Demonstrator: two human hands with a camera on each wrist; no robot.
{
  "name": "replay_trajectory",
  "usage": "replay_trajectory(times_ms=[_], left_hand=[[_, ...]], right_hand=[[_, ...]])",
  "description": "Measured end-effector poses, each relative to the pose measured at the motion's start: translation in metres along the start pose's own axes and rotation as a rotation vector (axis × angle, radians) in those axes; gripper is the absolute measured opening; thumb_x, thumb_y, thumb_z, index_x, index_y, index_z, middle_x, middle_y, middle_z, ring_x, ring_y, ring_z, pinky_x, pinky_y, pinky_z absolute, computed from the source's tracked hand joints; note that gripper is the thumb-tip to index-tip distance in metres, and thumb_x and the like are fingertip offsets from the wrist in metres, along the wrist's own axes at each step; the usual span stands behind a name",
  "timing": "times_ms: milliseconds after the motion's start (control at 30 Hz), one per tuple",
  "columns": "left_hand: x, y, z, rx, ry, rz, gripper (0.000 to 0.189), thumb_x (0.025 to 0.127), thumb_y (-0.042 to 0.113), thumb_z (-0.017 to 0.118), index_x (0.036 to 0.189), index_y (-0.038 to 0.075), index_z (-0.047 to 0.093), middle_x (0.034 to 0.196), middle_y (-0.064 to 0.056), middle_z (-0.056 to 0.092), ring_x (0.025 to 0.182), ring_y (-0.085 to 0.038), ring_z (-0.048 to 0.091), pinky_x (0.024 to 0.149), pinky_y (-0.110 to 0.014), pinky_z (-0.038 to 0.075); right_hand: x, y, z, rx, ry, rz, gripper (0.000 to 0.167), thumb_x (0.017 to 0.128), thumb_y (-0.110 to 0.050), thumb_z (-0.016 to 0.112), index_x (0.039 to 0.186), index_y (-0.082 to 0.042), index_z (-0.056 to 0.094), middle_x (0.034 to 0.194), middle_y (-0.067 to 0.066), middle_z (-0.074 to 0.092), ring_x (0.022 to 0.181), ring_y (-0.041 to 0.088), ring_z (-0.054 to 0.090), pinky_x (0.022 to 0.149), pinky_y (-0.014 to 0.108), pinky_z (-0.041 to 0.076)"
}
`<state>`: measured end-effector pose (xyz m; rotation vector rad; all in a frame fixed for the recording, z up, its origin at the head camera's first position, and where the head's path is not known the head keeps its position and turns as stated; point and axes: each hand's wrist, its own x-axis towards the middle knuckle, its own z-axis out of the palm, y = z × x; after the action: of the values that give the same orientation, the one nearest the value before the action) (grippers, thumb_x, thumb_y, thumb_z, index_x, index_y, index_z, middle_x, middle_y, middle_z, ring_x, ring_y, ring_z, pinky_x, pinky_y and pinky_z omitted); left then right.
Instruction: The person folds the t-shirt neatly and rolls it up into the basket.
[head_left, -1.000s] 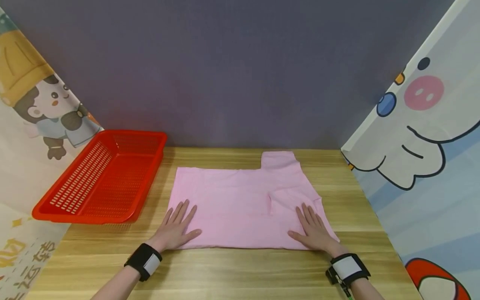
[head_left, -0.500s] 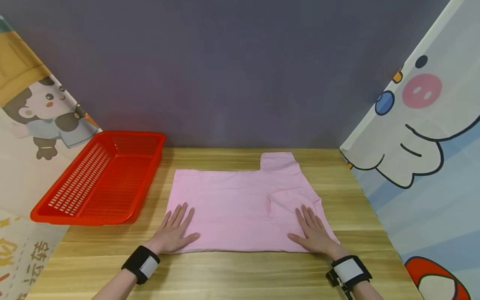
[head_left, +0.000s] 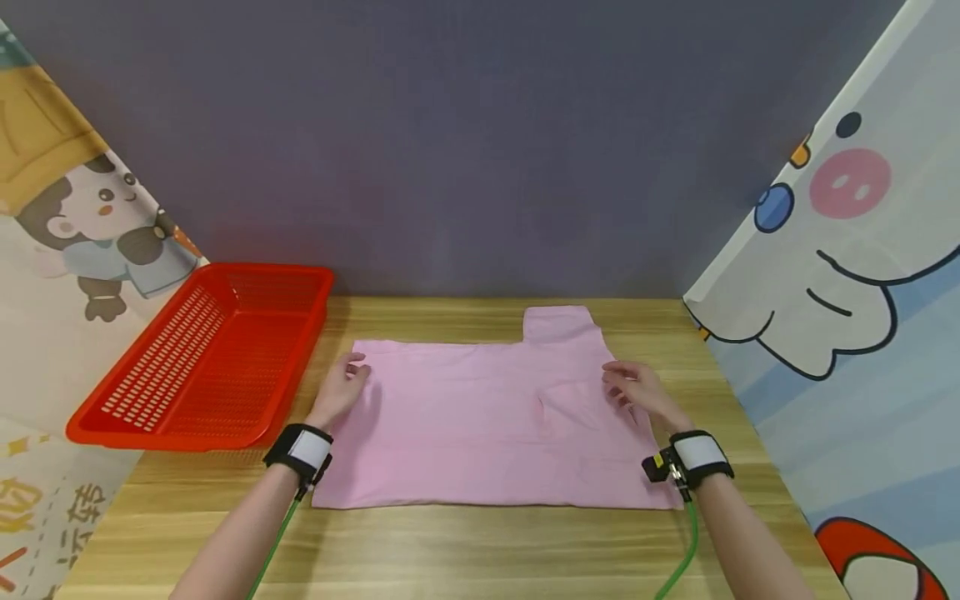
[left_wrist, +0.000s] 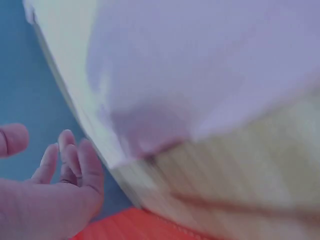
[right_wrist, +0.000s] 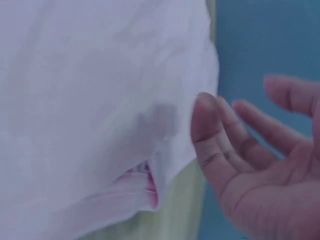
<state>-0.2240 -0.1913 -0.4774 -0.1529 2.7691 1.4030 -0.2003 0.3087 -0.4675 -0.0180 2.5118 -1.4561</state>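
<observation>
A pink shirt (head_left: 465, 417) lies flat, folded over, on the wooden table, with a sleeve (head_left: 558, 323) sticking out at its far right. Ribbed trim (right_wrist: 115, 200) shows along its edge in the right wrist view. Over the shirt's left side hovers my left hand (head_left: 341, 390), casting a shadow on the cloth; its fingers are loosely bent and hold nothing. My right hand (head_left: 637, 387) is raised above the right side near the sleeve, fingers lightly curved with a gap to the thumb, nothing between them.
A red perforated plastic basket (head_left: 225, 350) stands at the left of the table (head_left: 480, 550). A dark grey panel (head_left: 480, 150) rises behind the back edge. Printed cartoon sheets (head_left: 847, 275) line both sides. Green cables (head_left: 690, 542) trail from the wristbands.
Both hands have lifted off the shirt's near corners, where they lay flat, and moved forward toward its far side. The fingers have gone from spread to loosely bent. The shirt lies much the same.
</observation>
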Motion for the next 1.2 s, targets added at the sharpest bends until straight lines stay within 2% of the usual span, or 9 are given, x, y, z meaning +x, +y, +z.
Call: replay_trajectory(times_ms=[133, 333, 433, 533, 633, 767, 833, 967, 1200], left_hand=[[0.024, -0.004, -0.005, 0.077, 0.034, -0.029, 0.046, 0.101, 0.017, 0.047, 0.138, -0.011, 0.049, 0.117, -0.036, 0.061, 0.103, -0.044, 0.059, 0.093, -0.05, 0.05], [0.048, -0.014, -0.008, 0.274, 0.038, -0.068, 0.049, 0.102, 0.023, 0.043, 0.142, -0.005, 0.049, 0.141, -0.034, 0.048, 0.129, -0.053, 0.047, 0.11, -0.063, 0.037], [0.056, -0.018, -0.004, 0.319, 0.01, -0.091, 0.05, 0.103, 0.028, 0.04, 0.145, 0.001, 0.047, 0.147, -0.032, 0.04, 0.133, -0.056, 0.041, 0.11, -0.069, 0.034], [0.062, -0.022, 0.001, 0.33, -0.004, -0.098, 0.049, 0.104, 0.03, 0.039, 0.146, 0.005, 0.045, 0.149, -0.03, 0.037, 0.134, -0.055, 0.038, 0.108, -0.073, 0.033], [0.067, -0.024, 0.004, 0.342, 0.013, -0.092, 0.047, 0.104, 0.029, 0.041, 0.144, 0.005, 0.048, 0.147, -0.028, 0.04, 0.134, -0.052, 0.039, 0.106, -0.072, 0.035], [0.072, -0.027, 0.006, 0.372, 0.021, -0.067, 0.044, 0.103, 0.026, 0.046, 0.141, 0.004, 0.051, 0.143, -0.027, 0.043, 0.131, -0.051, 0.043, 0.104, -0.071, 0.039], [0.074, -0.028, 0.006, 0.391, 0.015, -0.051, 0.043, 0.102, 0.024, 0.048, 0.14, 0.003, 0.052, 0.141, -0.028, 0.044, 0.13, -0.051, 0.044, 0.103, -0.07, 0.04], [0.076, -0.029, 0.004, 0.417, 0.015, -0.035, 0.041, 0.1, 0.021, 0.053, 0.136, 0.002, 0.055, 0.137, -0.029, 0.046, 0.128, -0.051, 0.044, 0.103, -0.068, 0.041], [0.076, -0.027, 0.0, 0.394, 0.087, 0.049, 0.025, 0.098, 0.013, 0.056, 0.117, -0.002, 0.061, 0.118, -0.027, 0.06, 0.112, -0.047, 0.055, 0.097, -0.058, 0.046]], right_hand=[[0.029, 0.007, -0.005, 0.049, 0.042, 0.076, 0.048, 0.105, -0.016, 0.049, 0.141, 0.014, 0.043, 0.09, 0.017, 0.066, 0.07, 0.013, 0.064, 0.064, 0.032, 0.06], [0.061, 0.012, -0.001, 0.057, 0.147, 0.064, 0.051, 0.1, -0.009, 0.051, 0.143, 0.016, 0.039, 0.083, 0.012, 0.067, 0.06, 0.008, 0.063, 0.06, 0.025, 0.057], [0.073, 0.017, 0.001, 0.013, 0.201, 0.102, 0.052, 0.098, -0.009, 0.053, 0.143, 0.014, 0.04, 0.076, 0.008, 0.067, 0.052, 0.007, 0.062, 0.055, 0.025, 0.056], [0.081, 0.022, 0.001, -0.131, 0.248, 0.122, 0.051, 0.098, -0.013, 0.053, 0.141, 0.012, 0.044, 0.07, 0.008, 0.065, 0.05, 0.009, 0.061, 0.057, 0.026, 0.054], [0.086, 0.025, 0.002, -0.32, 0.295, 0.112, 0.047, 0.098, -0.018, 0.053, 0.134, 0.011, 0.054, 0.072, 0.015, 0.068, 0.06, 0.018, 0.064, 0.068, 0.032, 0.053], [0.088, 0.029, 0.005, -0.461, 0.338, 0.075, 0.039, 0.098, -0.019, 0.054, 0.122, 0.01, 0.064, 0.098, 0.025, 0.073, 0.088, 0.036, 0.068, 0.083, 0.047, 0.054], [0.089, 0.028, 0.007, -0.478, 0.354, 0.067, 0.036, 0.098, -0.018, 0.055, 0.118, 0.01, 0.067, 0.106, 0.027, 0.071, 0.095, 0.04, 0.067, 0.086, 0.051, 0.053], [0.089, 0.024, 0.009, -0.488, 0.358, 0.088, 0.031, 0.098, -0.017, 0.055, 0.113, 0.008, 0.067, 0.103, 0.027, 0.071, 0.092, 0.038, 0.066, 0.085, 0.051, 0.052], [0.093, 0.018, 0.006, -0.46, 0.317, 0.148, 0.033, 0.097, -0.013, 0.055, 0.122, 0.007, 0.063, 0.12, 0.028, 0.066, 0.109, 0.041, 0.062, 0.097, 0.053, 0.049]])
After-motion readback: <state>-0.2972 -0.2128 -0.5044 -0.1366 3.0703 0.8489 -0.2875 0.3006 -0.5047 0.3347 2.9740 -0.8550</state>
